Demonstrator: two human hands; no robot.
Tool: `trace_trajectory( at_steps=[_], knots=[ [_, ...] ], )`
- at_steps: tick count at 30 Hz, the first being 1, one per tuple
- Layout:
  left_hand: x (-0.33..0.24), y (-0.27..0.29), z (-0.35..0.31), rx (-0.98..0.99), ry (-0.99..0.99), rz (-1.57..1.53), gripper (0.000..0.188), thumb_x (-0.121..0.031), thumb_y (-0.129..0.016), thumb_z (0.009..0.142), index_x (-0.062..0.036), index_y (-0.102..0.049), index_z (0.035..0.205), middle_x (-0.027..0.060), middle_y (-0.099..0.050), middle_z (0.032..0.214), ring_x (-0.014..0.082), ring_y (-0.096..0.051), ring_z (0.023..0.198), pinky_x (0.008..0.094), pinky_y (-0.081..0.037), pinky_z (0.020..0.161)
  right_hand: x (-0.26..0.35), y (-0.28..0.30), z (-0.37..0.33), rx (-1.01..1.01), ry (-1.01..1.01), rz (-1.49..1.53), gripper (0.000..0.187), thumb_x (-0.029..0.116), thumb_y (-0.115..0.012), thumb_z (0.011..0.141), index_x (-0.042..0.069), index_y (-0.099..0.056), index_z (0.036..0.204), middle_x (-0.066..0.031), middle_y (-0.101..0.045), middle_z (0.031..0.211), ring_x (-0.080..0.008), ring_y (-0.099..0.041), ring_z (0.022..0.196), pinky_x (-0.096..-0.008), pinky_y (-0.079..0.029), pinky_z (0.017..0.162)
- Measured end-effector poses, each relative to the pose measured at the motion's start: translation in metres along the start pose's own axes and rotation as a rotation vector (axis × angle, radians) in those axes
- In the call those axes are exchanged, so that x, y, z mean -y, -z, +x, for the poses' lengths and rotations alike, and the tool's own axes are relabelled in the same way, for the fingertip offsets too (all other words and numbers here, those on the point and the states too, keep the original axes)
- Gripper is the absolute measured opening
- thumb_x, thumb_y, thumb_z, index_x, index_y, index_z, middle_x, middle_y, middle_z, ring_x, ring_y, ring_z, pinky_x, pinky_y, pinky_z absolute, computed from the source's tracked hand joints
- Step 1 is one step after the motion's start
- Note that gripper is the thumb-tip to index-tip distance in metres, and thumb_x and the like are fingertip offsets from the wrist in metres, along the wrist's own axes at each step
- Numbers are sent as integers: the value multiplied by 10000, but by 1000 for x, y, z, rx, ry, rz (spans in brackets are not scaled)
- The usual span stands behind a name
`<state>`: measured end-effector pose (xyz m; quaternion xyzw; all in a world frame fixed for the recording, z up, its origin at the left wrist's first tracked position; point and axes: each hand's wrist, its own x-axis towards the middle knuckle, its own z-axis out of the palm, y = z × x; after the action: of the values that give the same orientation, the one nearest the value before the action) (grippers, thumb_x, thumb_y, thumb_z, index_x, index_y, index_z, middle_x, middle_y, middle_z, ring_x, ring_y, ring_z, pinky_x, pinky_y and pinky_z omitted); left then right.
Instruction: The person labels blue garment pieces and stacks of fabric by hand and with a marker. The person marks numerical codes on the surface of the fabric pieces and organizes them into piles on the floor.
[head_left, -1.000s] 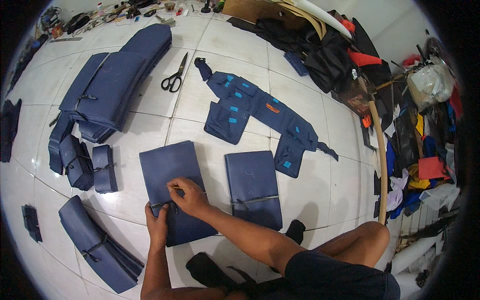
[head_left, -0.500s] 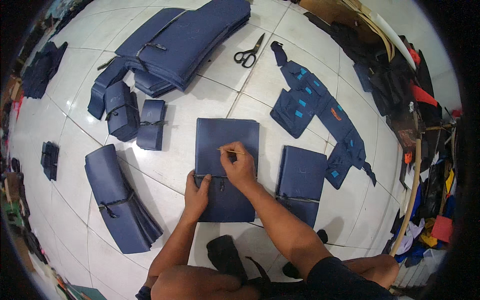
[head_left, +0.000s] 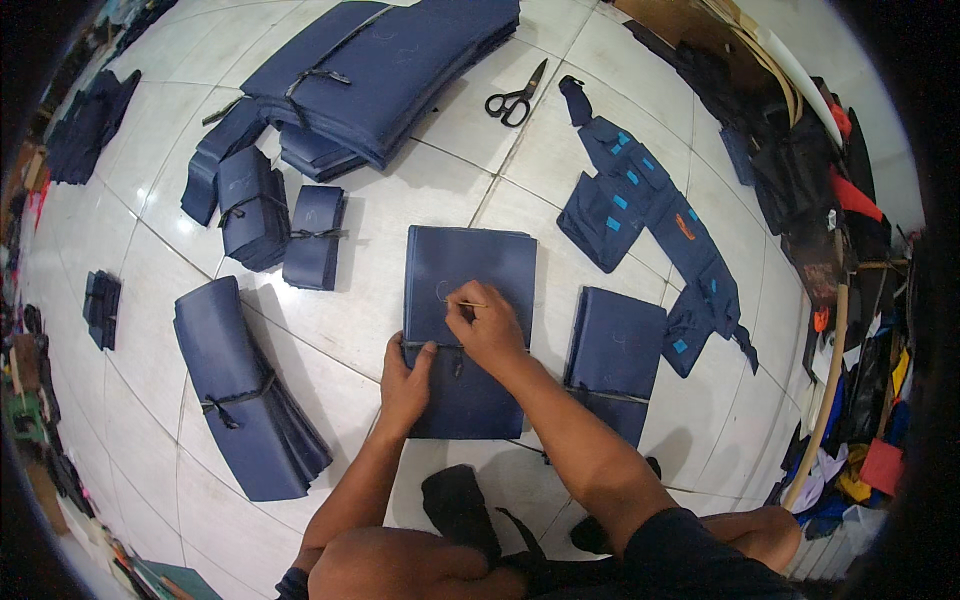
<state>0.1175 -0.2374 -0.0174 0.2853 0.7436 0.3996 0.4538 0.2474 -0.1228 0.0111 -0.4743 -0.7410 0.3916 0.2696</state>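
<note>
On the floor in front of me lies a tied stack of dark blue fabric pieces (head_left: pixel 470 255), bound across its middle with a dark strip. My right hand (head_left: pixel 488 322) pinches a thin, yellowish, pencil-like stick (head_left: pixel 472 304) over the upper half. A pale curved mark shows on the cloth by the stick's tip. My left hand (head_left: pixel 408 385) grips the stack's left edge by the binding, thumb on top; some of its fingers are hidden. Close by on the right is another tied blue stack (head_left: pixel 620 340), partly behind my right forearm.
Black scissors (head_left: pixel 516 95) lie at the far side, left of a blue multi-pocket fabric piece (head_left: pixel 640 190). A large tied bundle (head_left: pixel 390 80), smaller bundles (head_left: pixel 313 240) and a long rolled bundle (head_left: pixel 250 390) spread over the left. Mixed cloth (head_left: pixel 860 470) is heaped along the right.
The whole view has shifted slightly, so the floor items sit a little farther right. A curved pale mark now shows beside the stick's tip. Both hands keep their places on the stack.
</note>
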Motion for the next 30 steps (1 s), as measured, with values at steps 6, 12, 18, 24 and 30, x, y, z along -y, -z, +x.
trace_trajectory(
  at_steps=[6,12,18,24,30],
  knots=[
    [-5,0,-1,26,-6,-17,659,-378,-630,935,98,-445,1351,291,-596,1211,363,-612,1102,392,-460,970,-4,-2,-5,-124,48,37,112,98,-662,875,32,-623,956,-154,-674,919,-342,-670,884,-421,-531,788],
    [-6,1,-1,16,-5,-41,640,-356,-640,935,97,-450,1345,290,-597,1206,356,-606,1109,390,-459,973,-9,17,-21,-188,-177,117,126,125,-672,884,37,-631,965,-148,-698,985,-293,-702,920,-384,-544,803],
    [-11,1,-4,8,-20,-2,613,-336,-636,944,101,-455,1335,282,-594,1216,344,-602,1113,384,-455,980,-13,22,-53,-143,-118,134,132,121,-677,871,37,-646,968,-133,-696,956,-289,-683,880,-383,-538,776],
    [-12,2,-3,27,-9,-17,609,-344,-631,950,102,-461,1329,269,-595,1217,326,-603,1111,380,-455,977,-20,17,-48,-140,110,-57,103,81,-680,881,26,-632,953,-133,-700,964,-283,-688,905,-363,-541,799],
    [-18,1,-5,31,-28,-28,619,-353,-631,948,100,-460,1333,264,-594,1216,309,-602,1112,377,-455,974,-22,12,-50,-214,47,74,125,106,-679,846,35,-641,941,-143,-673,932,-339,-652,875,-417,-521,772]
  ],
)
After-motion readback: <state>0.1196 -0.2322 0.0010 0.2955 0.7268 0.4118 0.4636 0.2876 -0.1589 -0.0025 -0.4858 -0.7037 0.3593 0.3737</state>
